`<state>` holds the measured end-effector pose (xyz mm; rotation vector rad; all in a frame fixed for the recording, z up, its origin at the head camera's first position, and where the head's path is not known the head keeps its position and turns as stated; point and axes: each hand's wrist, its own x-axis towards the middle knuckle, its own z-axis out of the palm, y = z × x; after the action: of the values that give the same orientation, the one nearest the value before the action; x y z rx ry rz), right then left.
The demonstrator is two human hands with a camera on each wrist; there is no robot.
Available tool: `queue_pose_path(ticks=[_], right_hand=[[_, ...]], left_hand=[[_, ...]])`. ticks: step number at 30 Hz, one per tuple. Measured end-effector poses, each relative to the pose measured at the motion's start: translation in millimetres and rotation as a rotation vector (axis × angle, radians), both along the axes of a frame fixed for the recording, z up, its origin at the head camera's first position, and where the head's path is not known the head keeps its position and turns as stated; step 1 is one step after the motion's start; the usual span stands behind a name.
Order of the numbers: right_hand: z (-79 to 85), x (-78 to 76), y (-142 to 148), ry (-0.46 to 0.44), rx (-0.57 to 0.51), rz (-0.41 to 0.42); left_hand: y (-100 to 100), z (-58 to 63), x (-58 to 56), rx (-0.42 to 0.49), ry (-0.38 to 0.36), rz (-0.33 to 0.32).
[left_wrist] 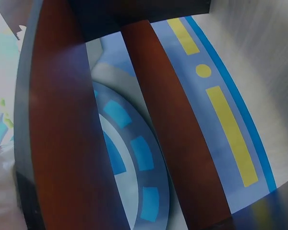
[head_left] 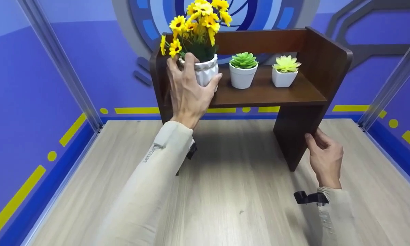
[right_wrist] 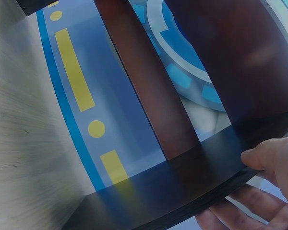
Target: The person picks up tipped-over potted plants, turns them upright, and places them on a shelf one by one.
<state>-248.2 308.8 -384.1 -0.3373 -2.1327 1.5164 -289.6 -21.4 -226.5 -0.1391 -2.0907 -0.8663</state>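
My left hand [head_left: 190, 89] grips a white pot [head_left: 206, 71] of yellow artificial flowers [head_left: 205, 20] at the left end of a dark brown wooden shelf [head_left: 269, 95]. Thumb and fingers curl round the pot's sides; whether its base touches the board is hidden behind the hand. Low on the shelf's right side panel [head_left: 293, 136], my right hand [head_left: 326, 159] holds the front edge. In the right wrist view, the thumb [right_wrist: 259, 155] lies on the panel's inner face and the other fingers go round the outside. The left wrist view catches only a fingertip and part of the pot [left_wrist: 2, 187].
Two more potted plants stand on the board: a green succulent [head_left: 243, 73] in a round white pot and a yellow-green one [head_left: 285, 73] in a square white pot. The shelf stands on a light wood table [head_left: 232, 205]. Blue patterned walls [head_left: 71, 68] rise behind and beside it.
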Motion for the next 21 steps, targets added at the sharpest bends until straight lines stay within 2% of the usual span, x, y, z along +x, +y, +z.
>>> queue_pose_path(ticks=[9,16,21], right_hand=[[-0.2,-1.0,-0.8,-0.008,0.013,-0.008],[-1.6,-0.1,-0.2,-0.011,0.031,-0.014],[0.0,1.2,-0.6,-0.019,0.020,-0.011]], left_hand=[[2.3,-1.8,-7.2,-0.022,-0.037,0.029],[6.1,-6.2,-11.9,-0.022,-0.053,-0.022],[7.0,-7.5,-14.7,-0.010,-0.068,-0.030]])
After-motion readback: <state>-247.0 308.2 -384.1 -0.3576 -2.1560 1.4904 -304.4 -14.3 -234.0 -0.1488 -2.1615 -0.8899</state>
